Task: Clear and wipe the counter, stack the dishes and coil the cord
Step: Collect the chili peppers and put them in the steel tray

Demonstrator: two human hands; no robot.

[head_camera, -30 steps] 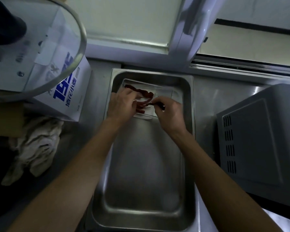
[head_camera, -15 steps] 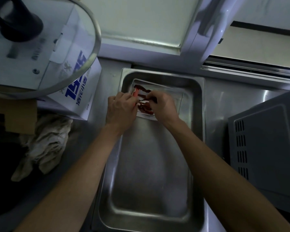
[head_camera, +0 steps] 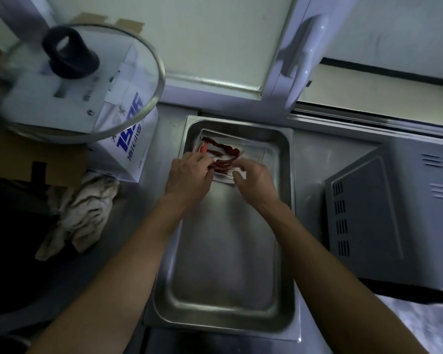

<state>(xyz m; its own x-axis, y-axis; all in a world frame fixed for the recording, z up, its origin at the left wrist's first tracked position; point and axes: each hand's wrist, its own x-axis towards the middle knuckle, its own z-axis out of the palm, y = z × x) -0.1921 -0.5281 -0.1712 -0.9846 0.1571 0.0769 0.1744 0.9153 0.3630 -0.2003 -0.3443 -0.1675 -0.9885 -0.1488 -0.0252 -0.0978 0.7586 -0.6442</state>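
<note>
A deep steel tray (head_camera: 284,226) lies on the counter in front of me. At its far end sits a small clear dish (head_camera: 256,149) with a dark red cord (head_camera: 224,155) lying in loops on it. My left hand (head_camera: 187,178) rests at the dish's left edge, its fingers pinching the cord near an orange-red end piece (head_camera: 204,148). Just right of that, my right hand (head_camera: 256,178) hovers over the dish's near edge, fingers curled and apart; nothing shows between them.
A grey microwave (head_camera: 394,221) stands close on the right. On the left are a white box with blue print (head_camera: 131,146), a glass pot lid with a black knob (head_camera: 69,72), a crumpled cloth (head_camera: 85,215) and a cardboard box (head_camera: 36,159). A window frame (head_camera: 215,83) runs behind.
My right hand has let go of the cord and drawn back to the near right of the dish. The left hand still pinches it. My view has shifted, so everything sits further right.
</note>
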